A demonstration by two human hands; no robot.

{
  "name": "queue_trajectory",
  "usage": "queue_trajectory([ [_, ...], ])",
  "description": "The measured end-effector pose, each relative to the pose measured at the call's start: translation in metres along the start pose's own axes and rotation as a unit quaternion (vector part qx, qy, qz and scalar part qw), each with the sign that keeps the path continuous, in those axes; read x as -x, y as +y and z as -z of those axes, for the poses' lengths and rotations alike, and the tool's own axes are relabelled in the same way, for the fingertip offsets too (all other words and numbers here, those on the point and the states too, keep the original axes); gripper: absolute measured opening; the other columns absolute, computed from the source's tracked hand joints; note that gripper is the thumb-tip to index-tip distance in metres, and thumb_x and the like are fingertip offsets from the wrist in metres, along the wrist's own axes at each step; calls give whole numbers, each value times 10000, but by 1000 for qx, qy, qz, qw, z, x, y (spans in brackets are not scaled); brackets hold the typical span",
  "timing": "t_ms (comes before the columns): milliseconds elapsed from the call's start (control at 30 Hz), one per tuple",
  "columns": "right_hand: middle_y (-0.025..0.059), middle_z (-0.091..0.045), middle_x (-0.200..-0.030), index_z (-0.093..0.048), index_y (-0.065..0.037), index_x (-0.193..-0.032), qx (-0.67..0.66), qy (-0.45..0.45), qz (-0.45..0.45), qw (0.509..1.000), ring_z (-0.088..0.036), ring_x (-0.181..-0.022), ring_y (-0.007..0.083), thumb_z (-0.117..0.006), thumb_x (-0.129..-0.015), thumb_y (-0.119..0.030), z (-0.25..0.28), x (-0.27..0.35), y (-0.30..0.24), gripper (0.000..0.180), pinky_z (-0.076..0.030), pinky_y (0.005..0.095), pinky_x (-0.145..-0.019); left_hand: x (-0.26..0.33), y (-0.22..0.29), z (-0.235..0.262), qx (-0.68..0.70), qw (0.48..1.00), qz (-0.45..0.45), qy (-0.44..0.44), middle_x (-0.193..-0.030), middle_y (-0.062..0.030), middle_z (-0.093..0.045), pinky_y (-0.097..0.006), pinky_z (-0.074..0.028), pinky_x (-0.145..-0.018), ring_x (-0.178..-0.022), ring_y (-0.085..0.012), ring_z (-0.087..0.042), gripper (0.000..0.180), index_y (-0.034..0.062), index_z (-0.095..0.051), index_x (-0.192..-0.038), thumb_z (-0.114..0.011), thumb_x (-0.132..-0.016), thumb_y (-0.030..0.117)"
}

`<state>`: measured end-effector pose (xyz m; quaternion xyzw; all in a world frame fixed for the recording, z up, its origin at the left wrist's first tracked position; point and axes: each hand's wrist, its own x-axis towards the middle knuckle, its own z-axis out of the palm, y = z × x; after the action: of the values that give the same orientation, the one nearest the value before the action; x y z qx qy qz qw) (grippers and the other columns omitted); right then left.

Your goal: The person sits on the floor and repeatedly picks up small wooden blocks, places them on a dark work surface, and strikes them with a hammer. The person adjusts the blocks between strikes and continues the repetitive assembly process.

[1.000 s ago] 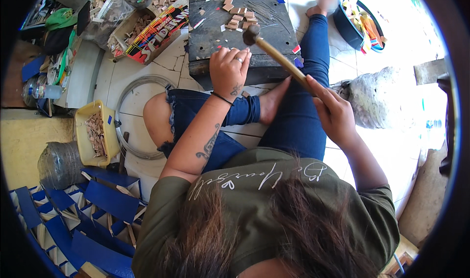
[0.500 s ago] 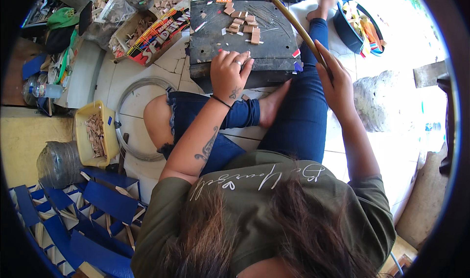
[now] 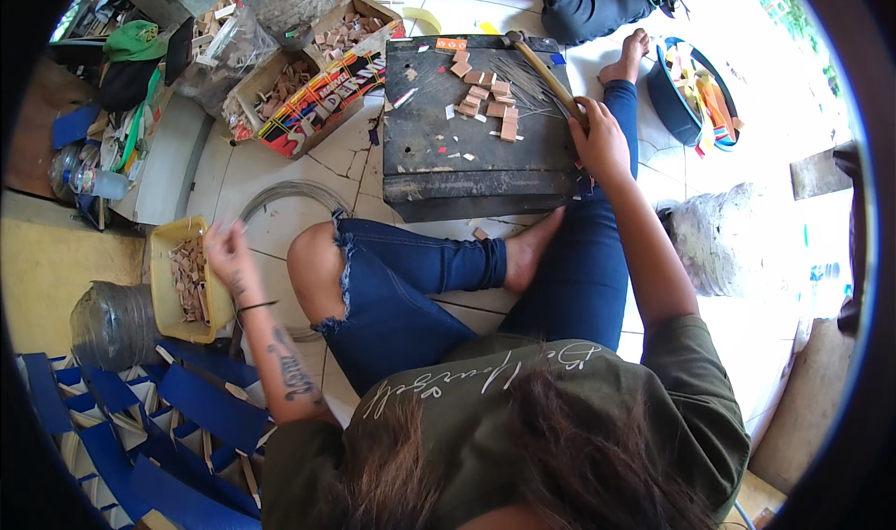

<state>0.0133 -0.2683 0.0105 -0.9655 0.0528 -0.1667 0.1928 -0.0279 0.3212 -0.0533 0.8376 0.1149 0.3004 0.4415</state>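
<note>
Right hand (image 3: 602, 138) is wrapped around the hammer (image 3: 546, 73), which rests on the dark work board (image 3: 439, 157), while the left hand (image 3: 224, 247), fingers loosely pinched, hovers over the yellow tub (image 3: 168, 311) of little wood bits. I'd say grab one piece cleanly, not a clump. The cardboard boxes (image 3: 299, 91) nearby hold more wooden pieces.
</note>
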Motion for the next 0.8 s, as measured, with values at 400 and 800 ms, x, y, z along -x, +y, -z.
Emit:
queue_trajectory([
  [400,58,-620,-1063,-719,-132,-1046,137,-52,115,983,-552,-1099,265,-694,-828,-356,-8,-65,-46,313,-404,431,-948,-56,-212,150,-99,923,345,138,-1170,-185,-649,-332,-498,-881,-1012,-245,-632,488,-65,-517,-1285,-682,-889,167],
  [800,89,-732,-851,-753,-86,-870,-18,-94,5,995,-688,-746,264,-688,-787,-203,-21,-90,-34,157,-523,352,-723,-26,138,-124,80,965,-168,-183,-1206,-125,-625,-393,-451,-991,-1125,-266,-589,386,47,-598,-1233,-694,-884,182],
])
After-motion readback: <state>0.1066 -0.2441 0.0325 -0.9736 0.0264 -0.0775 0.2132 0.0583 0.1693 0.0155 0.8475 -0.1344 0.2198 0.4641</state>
